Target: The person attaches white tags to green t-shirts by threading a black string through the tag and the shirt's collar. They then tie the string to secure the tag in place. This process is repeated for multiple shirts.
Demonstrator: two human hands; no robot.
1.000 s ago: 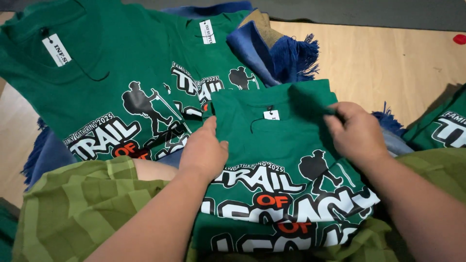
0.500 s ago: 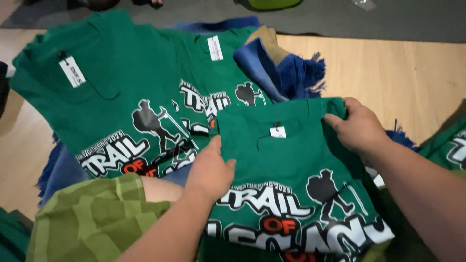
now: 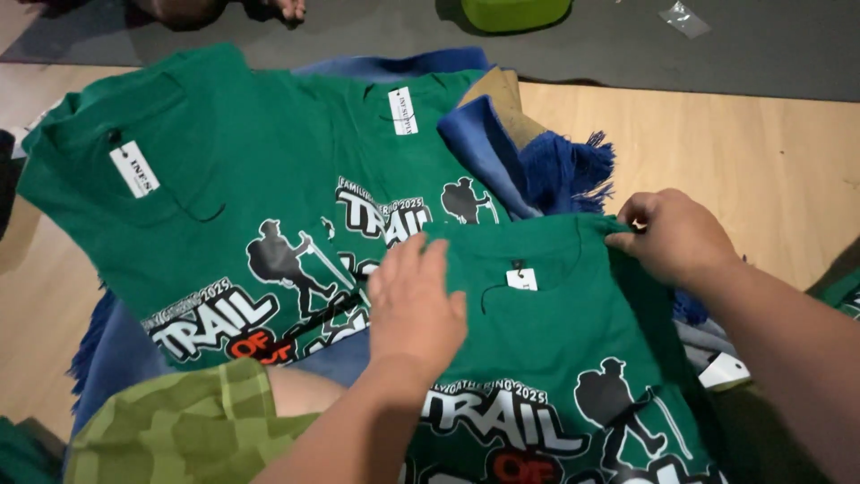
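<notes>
Wooden floor (image 3: 743, 152), grey mat (image 3: 627, 54); right hand (image 3: 676, 235) pinches green shirt (image 3: 573, 332), left hand (image 3: 414, 300) flat.

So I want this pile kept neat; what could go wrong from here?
The right hand pinches only one shoulder of the nearest green printed cotton T-shirt, so pulling could skew it under the flat left hand. Its white paper hang tag may crease. The blue fringed cloth underneath could bunch up.

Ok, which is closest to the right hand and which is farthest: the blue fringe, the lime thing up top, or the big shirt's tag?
1. Blue fringe, just left of the right hand.
2. Lime thing, top edge.
3. Big shirt's tag, far left.
</notes>
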